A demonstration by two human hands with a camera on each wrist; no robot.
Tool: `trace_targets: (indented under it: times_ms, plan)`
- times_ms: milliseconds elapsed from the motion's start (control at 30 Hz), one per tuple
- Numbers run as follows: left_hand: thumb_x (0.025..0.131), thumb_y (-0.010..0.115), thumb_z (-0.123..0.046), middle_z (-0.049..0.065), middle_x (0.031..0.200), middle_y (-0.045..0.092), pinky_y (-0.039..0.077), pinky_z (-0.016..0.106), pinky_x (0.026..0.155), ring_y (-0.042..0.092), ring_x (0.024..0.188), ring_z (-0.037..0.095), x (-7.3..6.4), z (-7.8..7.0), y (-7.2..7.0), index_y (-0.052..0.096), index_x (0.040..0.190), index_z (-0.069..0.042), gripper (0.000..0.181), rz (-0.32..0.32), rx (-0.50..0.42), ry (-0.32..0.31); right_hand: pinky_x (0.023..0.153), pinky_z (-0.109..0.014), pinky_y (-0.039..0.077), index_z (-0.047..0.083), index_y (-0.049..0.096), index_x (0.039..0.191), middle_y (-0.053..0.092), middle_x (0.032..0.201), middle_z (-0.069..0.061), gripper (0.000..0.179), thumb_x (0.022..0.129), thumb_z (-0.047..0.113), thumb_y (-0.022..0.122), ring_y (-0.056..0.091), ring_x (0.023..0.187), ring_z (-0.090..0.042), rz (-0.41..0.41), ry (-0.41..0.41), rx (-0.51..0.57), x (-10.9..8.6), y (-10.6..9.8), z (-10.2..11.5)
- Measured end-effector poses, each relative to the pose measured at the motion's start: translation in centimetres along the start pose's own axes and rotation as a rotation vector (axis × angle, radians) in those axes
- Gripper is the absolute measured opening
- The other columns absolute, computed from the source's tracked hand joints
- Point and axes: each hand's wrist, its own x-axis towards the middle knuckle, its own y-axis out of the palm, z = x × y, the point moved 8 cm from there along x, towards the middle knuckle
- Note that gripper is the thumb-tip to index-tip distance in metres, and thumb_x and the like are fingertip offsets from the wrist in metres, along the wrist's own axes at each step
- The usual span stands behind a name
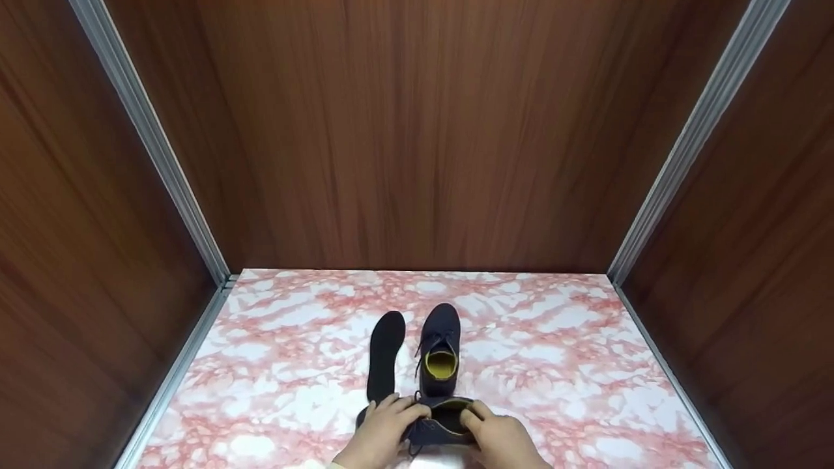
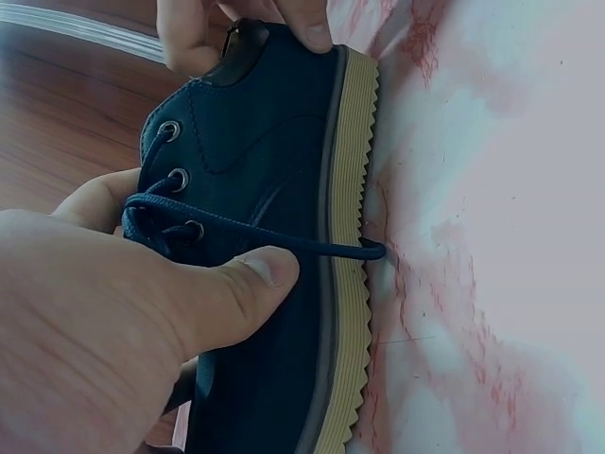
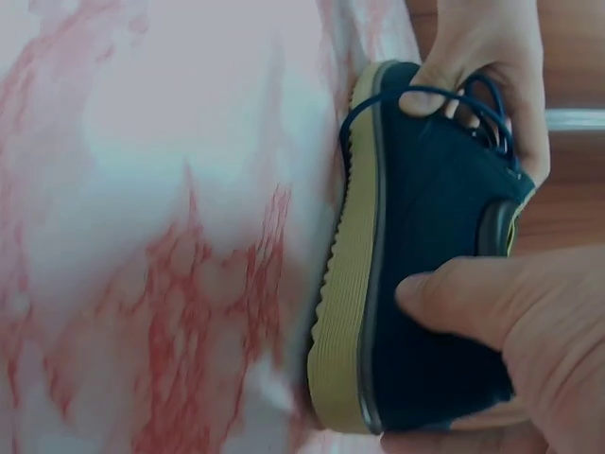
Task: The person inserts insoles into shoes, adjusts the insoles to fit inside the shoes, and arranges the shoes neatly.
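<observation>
A dark navy lace-up shoe [image 1: 449, 435] with a yellow lining lies sideways near the front, its toe to the left. My left hand [image 1: 388, 426] grips it over the laces and forefoot, the thumb on its near side. My right hand [image 1: 498, 433] holds the heel end, fingers at the collar and thumb against the side in the right wrist view. The ridged tan sole [image 2: 348, 218] faces the tabletop in the left wrist view. One lace [image 3: 416, 92] hangs down over the shoe's side. The shoe's toe is partly hidden by my left hand.
Just beyond, a matching shoe [image 1: 442, 329] stands upright, toe pointing away. Left of it lies a flat black insole [image 1: 386, 355], its near end close to my left hand. The red-and-white marbled tabletop [image 1: 554, 378] is enclosed by wood-grain panels [image 1: 417, 143] with metal edge strips.
</observation>
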Motion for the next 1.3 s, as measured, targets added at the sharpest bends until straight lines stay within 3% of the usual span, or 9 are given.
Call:
trace_targets:
  times_ms: [233,533,733,1000,1100,1300]
  plan:
    - [0.091,0.084,-0.002,0.009,0.155,0.064,0.047,0.087,0.102,0.058,0.143,0.052,0.0,0.1,0.2,0.063,0.139,-0.047,0.069,0.027,0.012,-0.026,0.048,-0.032,0.047,0.023,0.064,0.122,0.062,0.126,0.003,0.065,0.069,0.030,0.101,0.053,0.053,-0.011,0.050,0.070,0.065,0.1,0.3,-0.4]
    - [0.088,0.089,-0.011,0.007,0.154,0.065,0.048,0.085,0.101,0.059,0.142,0.051,-0.2,0.0,0.2,0.062,0.140,-0.049,0.070,0.006,0.040,-0.011,0.045,-0.034,0.046,0.026,0.067,0.124,0.067,0.116,0.006,0.075,0.058,0.032,0.102,0.055,0.052,-0.011,-0.016,0.045,-0.004,0.2,-1.0,0.0]
    - [0.093,0.085,-0.007,0.007,0.156,0.064,0.048,0.085,0.102,0.059,0.143,0.051,-0.2,0.1,0.1,0.062,0.142,-0.048,0.068,0.009,0.034,-0.022,0.068,-0.038,0.054,0.024,0.074,0.119,0.070,0.104,0.004,0.067,0.061,0.044,0.102,0.058,0.083,-0.022,-0.010,0.056,-0.060,1.6,-1.8,0.3]
    - [0.091,0.088,-0.018,0.006,0.156,0.064,0.049,0.083,0.102,0.059,0.143,0.049,-0.5,0.1,0.1,0.063,0.144,-0.045,0.064,0.006,0.062,-0.031,0.100,-0.054,0.059,0.011,0.066,0.143,0.066,0.139,-0.008,0.098,0.063,0.053,0.103,0.062,0.124,-0.033,0.084,0.065,0.047,3.8,-0.4,1.6]
    - [0.093,0.086,-0.020,0.006,0.156,0.064,0.050,0.082,0.102,0.059,0.143,0.049,-0.5,0.1,0.1,0.063,0.144,-0.045,0.062,-0.002,0.067,-0.033,0.102,-0.056,0.059,0.008,0.065,0.147,0.066,0.142,-0.011,0.102,0.064,0.055,0.102,0.063,0.126,-0.035,0.126,0.049,0.056,4.7,0.4,2.2]
    - [0.096,0.084,-0.023,0.005,0.157,0.063,0.050,0.083,0.102,0.059,0.143,0.049,-0.5,0.3,0.2,0.062,0.146,-0.046,0.059,-0.001,0.058,-0.025,0.093,-0.052,0.063,0.009,0.067,0.144,0.070,0.134,-0.008,0.098,0.066,0.056,0.102,0.065,0.117,-0.033,0.209,0.036,0.058,5.4,1.9,2.8]
